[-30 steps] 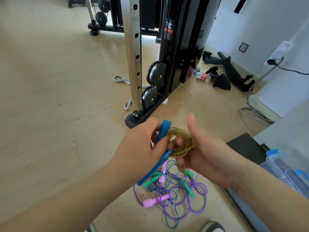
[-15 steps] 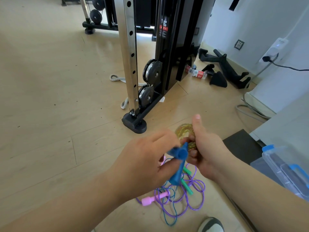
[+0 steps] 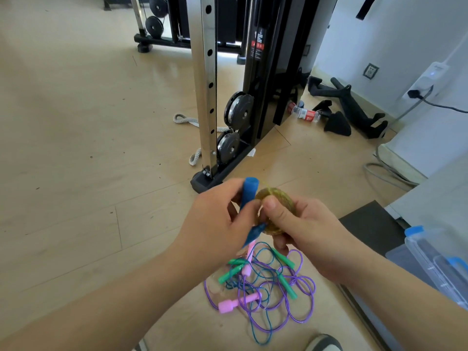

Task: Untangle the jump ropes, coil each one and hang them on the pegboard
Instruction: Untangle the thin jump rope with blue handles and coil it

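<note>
My left hand (image 3: 220,219) grips the blue foam handles (image 3: 249,191) of a jump rope, one handle pointing up. My right hand (image 3: 301,229) holds that rope's yellow cord, wound into a tight coil (image 3: 276,196), with the thumb pressed on its front. Both hands touch in front of me, above the floor. Below them on the wooden floor lies a tangled pile of purple and blue cords (image 3: 283,295) with pink handles (image 3: 229,305) and green handles (image 3: 287,285). No pegboard is in view.
A cable machine's steel upright (image 3: 207,82) and black base (image 3: 202,182) stand just beyond my hands. A grey rope (image 3: 186,120), a bottle (image 3: 304,114) and black bar attachments (image 3: 354,110) lie further back. A clear bin with a blue lid (image 3: 435,262) sits right. My shoe (image 3: 324,343) is at the bottom.
The blue handle in my left hand has swung from pointing down to pointing up beside the coil. My right thumb has come down onto the coil. The view shifted slightly.
</note>
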Action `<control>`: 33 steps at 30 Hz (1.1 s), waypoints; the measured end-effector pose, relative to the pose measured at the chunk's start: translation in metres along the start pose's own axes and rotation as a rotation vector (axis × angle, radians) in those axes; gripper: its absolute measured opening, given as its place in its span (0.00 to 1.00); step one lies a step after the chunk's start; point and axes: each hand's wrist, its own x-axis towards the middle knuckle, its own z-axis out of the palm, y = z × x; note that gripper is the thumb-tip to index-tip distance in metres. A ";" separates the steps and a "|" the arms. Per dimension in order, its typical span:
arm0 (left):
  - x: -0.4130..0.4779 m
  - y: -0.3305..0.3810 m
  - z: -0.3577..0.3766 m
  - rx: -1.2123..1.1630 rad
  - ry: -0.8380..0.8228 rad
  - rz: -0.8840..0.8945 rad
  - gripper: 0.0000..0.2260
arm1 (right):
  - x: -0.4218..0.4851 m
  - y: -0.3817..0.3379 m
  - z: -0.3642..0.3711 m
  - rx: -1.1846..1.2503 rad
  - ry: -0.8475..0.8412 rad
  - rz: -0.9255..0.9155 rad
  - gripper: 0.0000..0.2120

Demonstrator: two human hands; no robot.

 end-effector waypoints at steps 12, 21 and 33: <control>-0.013 0.003 0.013 0.428 -0.305 0.069 0.28 | 0.011 0.006 0.003 0.071 0.346 0.249 0.19; -0.001 0.015 0.016 0.528 -0.301 -0.031 0.28 | 0.006 0.005 0.013 -0.282 0.396 -0.076 0.22; 0.006 -0.010 -0.003 0.361 -0.283 0.124 0.23 | 0.008 0.003 0.001 -0.436 0.206 -0.152 0.16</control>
